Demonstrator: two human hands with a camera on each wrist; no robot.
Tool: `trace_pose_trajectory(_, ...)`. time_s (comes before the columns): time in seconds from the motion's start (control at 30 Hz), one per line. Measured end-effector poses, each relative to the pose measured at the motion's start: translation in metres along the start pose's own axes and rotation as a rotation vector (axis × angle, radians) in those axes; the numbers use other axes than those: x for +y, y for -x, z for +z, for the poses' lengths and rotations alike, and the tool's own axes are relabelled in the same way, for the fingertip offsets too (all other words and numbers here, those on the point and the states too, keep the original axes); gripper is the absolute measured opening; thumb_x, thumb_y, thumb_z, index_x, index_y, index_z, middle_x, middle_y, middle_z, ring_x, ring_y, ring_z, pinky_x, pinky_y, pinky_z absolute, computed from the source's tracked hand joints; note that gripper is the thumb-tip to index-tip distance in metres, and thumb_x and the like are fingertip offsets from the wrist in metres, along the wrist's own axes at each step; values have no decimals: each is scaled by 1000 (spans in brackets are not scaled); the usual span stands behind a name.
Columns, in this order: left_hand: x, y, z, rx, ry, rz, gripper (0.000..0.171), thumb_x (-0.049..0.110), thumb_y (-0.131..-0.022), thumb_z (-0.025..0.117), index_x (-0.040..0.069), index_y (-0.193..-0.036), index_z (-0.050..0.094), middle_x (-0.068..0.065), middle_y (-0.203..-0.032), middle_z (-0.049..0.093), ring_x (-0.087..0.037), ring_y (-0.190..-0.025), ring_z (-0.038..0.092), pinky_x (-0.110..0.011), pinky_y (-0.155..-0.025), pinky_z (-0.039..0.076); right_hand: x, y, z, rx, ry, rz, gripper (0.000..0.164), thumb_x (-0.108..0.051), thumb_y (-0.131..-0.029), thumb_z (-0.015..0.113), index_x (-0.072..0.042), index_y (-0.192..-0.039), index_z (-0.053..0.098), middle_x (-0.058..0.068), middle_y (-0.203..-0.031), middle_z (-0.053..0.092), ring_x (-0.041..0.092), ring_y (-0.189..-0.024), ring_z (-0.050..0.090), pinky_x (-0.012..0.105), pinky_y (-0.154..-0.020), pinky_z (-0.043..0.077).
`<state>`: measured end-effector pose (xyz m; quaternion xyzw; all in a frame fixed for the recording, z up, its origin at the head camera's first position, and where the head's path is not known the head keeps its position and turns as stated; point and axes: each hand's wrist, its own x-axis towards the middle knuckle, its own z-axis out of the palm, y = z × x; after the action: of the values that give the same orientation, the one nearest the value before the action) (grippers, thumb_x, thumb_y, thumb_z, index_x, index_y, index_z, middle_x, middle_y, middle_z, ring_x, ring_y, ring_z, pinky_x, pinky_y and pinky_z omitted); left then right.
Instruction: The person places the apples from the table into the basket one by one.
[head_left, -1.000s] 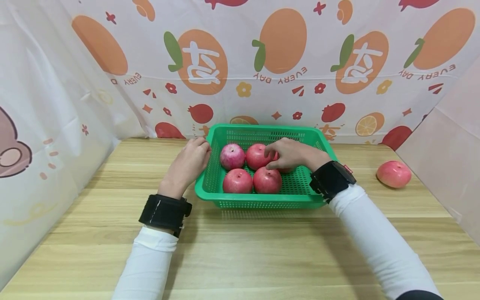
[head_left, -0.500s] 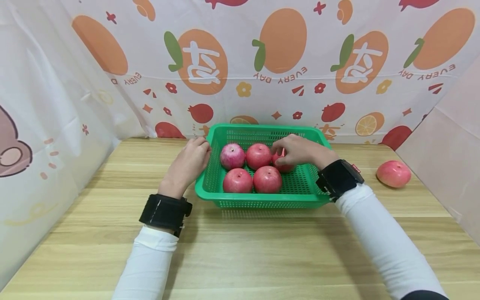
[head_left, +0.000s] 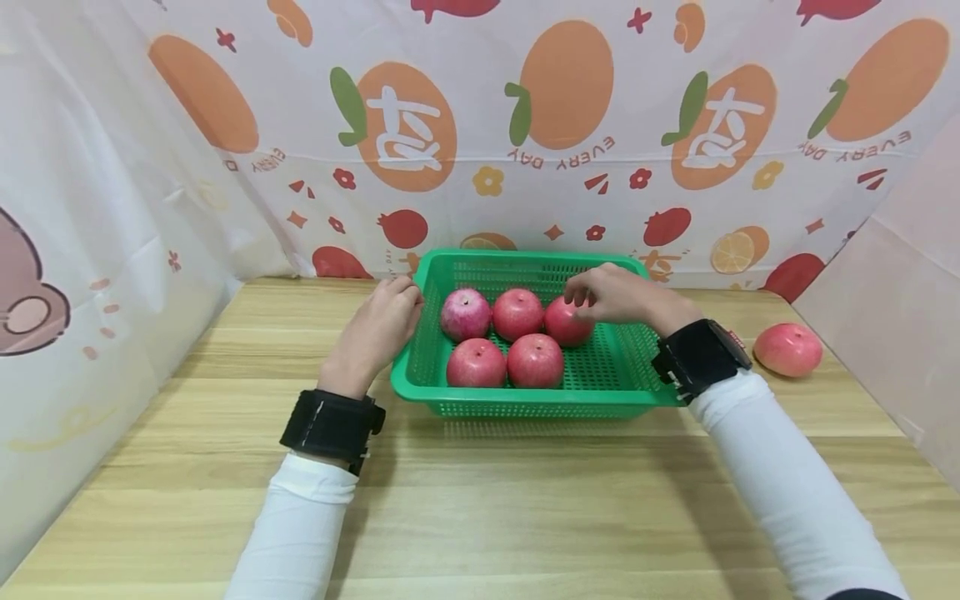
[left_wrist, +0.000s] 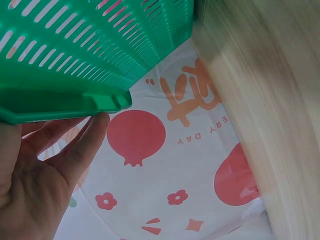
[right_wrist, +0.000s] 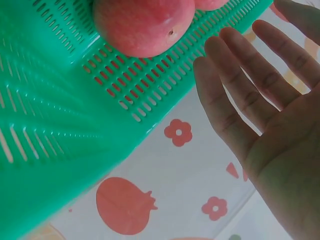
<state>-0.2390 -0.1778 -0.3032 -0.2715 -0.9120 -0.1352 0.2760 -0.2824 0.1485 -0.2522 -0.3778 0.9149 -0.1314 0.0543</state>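
Observation:
A green slotted plastic basket (head_left: 525, 397) stands on the table near the back wall. My left hand (head_left: 375, 329) grips its left rim, with fingertips curled up against the rim's edge in the left wrist view. Over the basket's right side hangs my right hand (head_left: 621, 295), fingers loosely bent and holding nothing. Just below its fingers sits a red apple (head_left: 564, 325). More red apples lie beside it: one at the back middle (head_left: 517, 313) and two in front (head_left: 536, 361). In the back left corner is a round purple-pink streaked fruit (head_left: 466, 314) with a dark tip.
An oval pinkish-red fruit (head_left: 787, 349) lies alone on the wooden table (head_left: 525, 500), right of the basket. A fruit-printed sheet (head_left: 487, 100) hangs directly behind the basket, and plain-looking sheeting closes in the right side.
My right hand has moved to the right, from over the middle apples to over the rightmost apple, uncovering them. The left hand and the basket have stayed put.

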Motion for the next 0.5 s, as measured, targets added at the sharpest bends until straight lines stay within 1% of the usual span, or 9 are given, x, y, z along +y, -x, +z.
trace_pose_trajectory(0.17,0,-2,0,-3,2,-4,6,-1,-81,60,-6,-85,61,-15,-84,55,-29,-81,49,-40,-73,51,2,6,-4,30,-7,12,20,-12,-81,61,-5,-100,63,4,-88,61,17,-81,52,33,-67,51)
trace_pose_trajectory(0.37,0,0,0,-13,5,-14,7,0,-81,61,-6,-85,61,-15,-84,55,-29,-83,48,-40,-74,51,4,11,-6,29,-6,29,21,-14,-82,62,-7,-101,63,4,-87,61,16,-77,53,31,-64,52)
trace_pose_trajectory(0.5,1,2,1,-21,15,-20,8,0,-82,60,-7,-87,61,-15,-85,54,-30,-83,48,-41,-75,51,7,14,-5,35,-15,23,19,-12,-81,62,-7,-100,63,4,-87,62,16,-78,53,32,-65,51)
